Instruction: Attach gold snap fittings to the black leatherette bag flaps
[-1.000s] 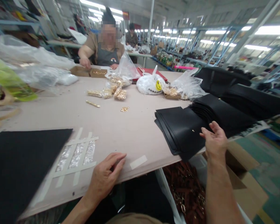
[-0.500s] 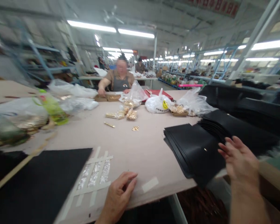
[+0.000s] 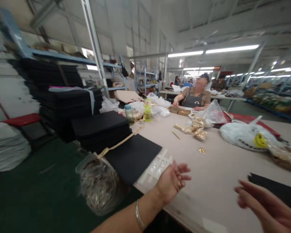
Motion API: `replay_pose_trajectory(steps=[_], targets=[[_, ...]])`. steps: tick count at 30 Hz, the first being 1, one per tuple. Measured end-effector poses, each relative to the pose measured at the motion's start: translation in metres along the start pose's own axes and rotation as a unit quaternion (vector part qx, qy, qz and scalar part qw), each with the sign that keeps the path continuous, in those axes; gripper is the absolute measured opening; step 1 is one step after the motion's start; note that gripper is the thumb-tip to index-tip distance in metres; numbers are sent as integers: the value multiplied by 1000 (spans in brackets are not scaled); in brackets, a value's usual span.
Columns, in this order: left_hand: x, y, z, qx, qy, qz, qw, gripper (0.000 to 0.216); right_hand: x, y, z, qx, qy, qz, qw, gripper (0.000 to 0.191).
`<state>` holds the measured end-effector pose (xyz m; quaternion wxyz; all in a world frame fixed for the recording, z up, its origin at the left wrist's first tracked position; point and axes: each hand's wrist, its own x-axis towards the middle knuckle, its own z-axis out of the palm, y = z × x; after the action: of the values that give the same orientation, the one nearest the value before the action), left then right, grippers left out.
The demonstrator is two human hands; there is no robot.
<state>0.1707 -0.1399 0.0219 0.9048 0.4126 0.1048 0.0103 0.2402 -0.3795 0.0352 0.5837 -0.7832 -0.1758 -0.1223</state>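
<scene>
My left hand (image 3: 173, 179) hovers over the near edge of the pale table (image 3: 215, 168), fingers loosely curled and apart, holding nothing. It is next to a taped strip holder (image 3: 157, 165) and a black sheet (image 3: 132, 155). My right hand (image 3: 264, 202) is raised at the lower right, fingers stretched out and empty, close to the corner of a black sheet stack (image 3: 278, 189). Small gold metal parts (image 3: 202, 150) lie on the table further out.
A person (image 3: 195, 95) sits at the table's far end beside bags of gold hardware (image 3: 196, 127) and a white smiley bag (image 3: 247, 137). Black sheet piles (image 3: 70, 106) fill the left. A clear bag of metal parts (image 3: 100, 184) hangs at the table's near-left edge. Two bottles (image 3: 147, 110) stand further back.
The view has swung left. My left hand has lifted off the table. My right hand has come away from the black sheet stack and is raised.
</scene>
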Motion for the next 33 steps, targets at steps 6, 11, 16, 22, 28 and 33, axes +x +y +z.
replay_pose_trajectory(steps=[6,11,16,22,28,33], targets=[[-10,37,-2,-167,-4,12,986,55,-19,-37,95,-22,-221,-138,965,27],[-20,38,-13,-204,6,42,978,55,-22,-39,137,-83,-261,-264,925,24],[-28,37,-29,-210,-3,22,977,58,-18,-34,143,-96,-315,-330,884,22],[-35,36,-35,-168,-2,35,985,48,-15,-43,143,-75,-344,-301,886,14],[-43,25,-42,-49,52,36,997,24,-16,-39,137,-70,-297,-297,905,15],[-52,19,-45,50,54,4,997,34,-13,-37,124,-71,-307,-278,908,19]])
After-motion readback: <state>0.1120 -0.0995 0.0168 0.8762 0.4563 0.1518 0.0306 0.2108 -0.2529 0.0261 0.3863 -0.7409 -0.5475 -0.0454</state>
